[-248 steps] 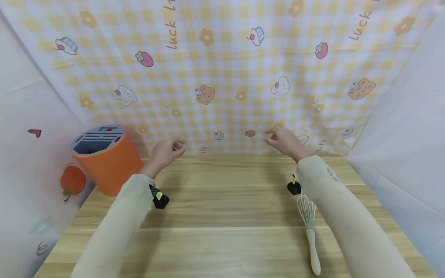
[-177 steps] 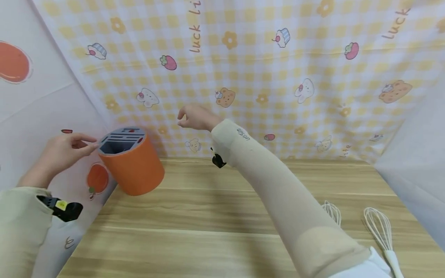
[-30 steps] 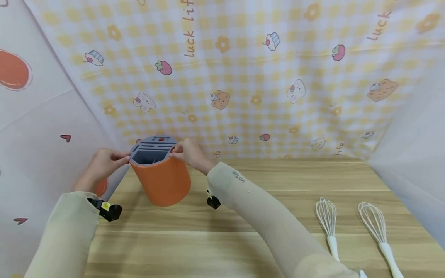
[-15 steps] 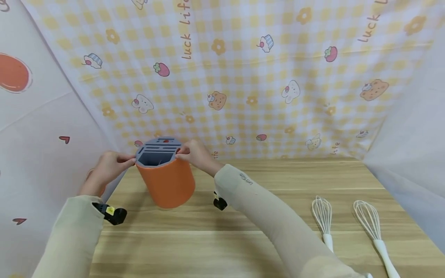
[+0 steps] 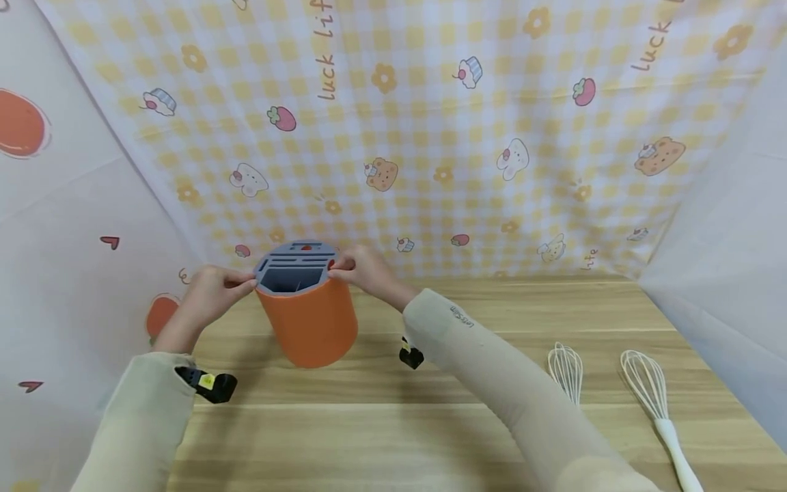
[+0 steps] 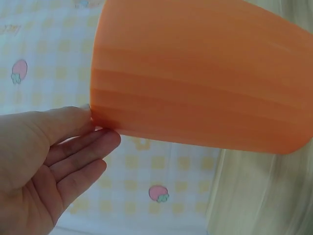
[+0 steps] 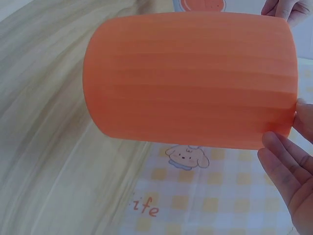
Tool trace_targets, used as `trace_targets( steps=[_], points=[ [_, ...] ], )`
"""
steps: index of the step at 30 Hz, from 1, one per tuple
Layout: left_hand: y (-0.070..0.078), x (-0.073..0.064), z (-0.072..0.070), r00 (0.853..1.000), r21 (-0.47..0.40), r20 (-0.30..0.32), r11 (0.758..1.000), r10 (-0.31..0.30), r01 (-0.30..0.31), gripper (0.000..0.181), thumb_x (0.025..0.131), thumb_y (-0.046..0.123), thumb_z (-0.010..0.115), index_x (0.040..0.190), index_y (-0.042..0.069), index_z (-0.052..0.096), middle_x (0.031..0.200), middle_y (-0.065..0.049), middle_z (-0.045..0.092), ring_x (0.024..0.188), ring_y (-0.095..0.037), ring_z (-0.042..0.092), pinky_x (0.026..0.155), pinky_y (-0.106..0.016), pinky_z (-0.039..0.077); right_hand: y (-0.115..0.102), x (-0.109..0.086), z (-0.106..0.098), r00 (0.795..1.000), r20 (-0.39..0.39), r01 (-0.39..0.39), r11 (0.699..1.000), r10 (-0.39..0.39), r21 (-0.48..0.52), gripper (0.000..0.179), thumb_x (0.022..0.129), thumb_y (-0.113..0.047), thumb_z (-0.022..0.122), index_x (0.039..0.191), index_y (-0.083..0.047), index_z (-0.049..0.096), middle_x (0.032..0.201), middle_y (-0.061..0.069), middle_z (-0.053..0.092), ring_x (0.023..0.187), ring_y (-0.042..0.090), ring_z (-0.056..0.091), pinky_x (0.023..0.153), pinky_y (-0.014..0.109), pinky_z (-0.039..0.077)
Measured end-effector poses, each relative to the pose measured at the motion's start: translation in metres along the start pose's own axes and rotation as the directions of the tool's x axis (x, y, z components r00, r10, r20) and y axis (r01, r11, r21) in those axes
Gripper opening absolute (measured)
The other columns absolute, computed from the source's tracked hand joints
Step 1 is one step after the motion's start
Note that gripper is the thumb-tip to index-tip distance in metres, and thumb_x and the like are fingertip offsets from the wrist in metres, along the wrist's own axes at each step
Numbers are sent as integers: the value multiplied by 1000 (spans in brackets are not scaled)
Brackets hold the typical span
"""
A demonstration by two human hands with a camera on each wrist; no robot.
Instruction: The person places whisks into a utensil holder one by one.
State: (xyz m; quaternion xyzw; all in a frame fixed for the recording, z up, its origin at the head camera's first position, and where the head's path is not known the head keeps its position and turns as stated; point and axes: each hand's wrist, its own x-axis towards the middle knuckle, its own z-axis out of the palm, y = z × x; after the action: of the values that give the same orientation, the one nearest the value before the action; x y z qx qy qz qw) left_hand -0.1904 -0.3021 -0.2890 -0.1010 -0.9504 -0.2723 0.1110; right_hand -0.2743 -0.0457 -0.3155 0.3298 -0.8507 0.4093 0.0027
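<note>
An orange knife holder (image 5: 310, 328) with a grey slotted top (image 5: 295, 263) stands left of centre in the head view. My left hand (image 5: 209, 297) pinches the left side of its rim; in the left wrist view the thumb and fingertips meet at the rim of the orange wall (image 6: 195, 73). On the opposite side my right hand (image 5: 371, 277) pinches the rim, and the right wrist view shows its fingers (image 7: 281, 161) against the orange wall. Whether the base touches the table cannot be told.
Two white whisks lie at the right: one whisk (image 5: 565, 369) partly behind my right sleeve, another whisk (image 5: 648, 386) with its handle towards me. The wooden table (image 5: 344, 437) meets a checked cloth backdrop (image 5: 430, 137) and a white left side wall (image 5: 80, 225).
Earlier both hands were apart from the knife holder, and one whisk lay hidden under the right sleeve. Over the last second both hands, gripping the rim, have shifted the holder to the right.
</note>
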Motion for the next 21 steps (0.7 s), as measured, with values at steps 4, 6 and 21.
trace_targets(
  steps=[4,6,21],
  points=[
    [9,-1,6,1000,0,-3,1000,4,-4,24,88,8,61,101,-11,65,97,-28,63,83,-37,61,64,-41,52,6,-7,-7,1000,-4,18,1000,-18,11,14,84,-18,68,89,-6,72,84,2,67,71,8,61,62,17,49],
    [13,-1,9,1000,5,-6,1000,16,-16,23,87,7,61,100,-11,66,95,-28,63,82,-36,61,63,-41,53,8,-12,-10,1000,-11,24,1000,-24,4,14,84,-19,68,89,-7,72,83,2,68,69,7,61,60,17,49],
    [43,1,34,999,9,-38,999,39,-38,20,85,8,64,97,-7,69,92,-23,66,78,-34,64,60,-39,53,22,-43,-41,1000,-14,21,1000,-21,-6,13,85,-17,67,90,-7,73,84,0,67,70,8,60,62,19,50]
  ],
)
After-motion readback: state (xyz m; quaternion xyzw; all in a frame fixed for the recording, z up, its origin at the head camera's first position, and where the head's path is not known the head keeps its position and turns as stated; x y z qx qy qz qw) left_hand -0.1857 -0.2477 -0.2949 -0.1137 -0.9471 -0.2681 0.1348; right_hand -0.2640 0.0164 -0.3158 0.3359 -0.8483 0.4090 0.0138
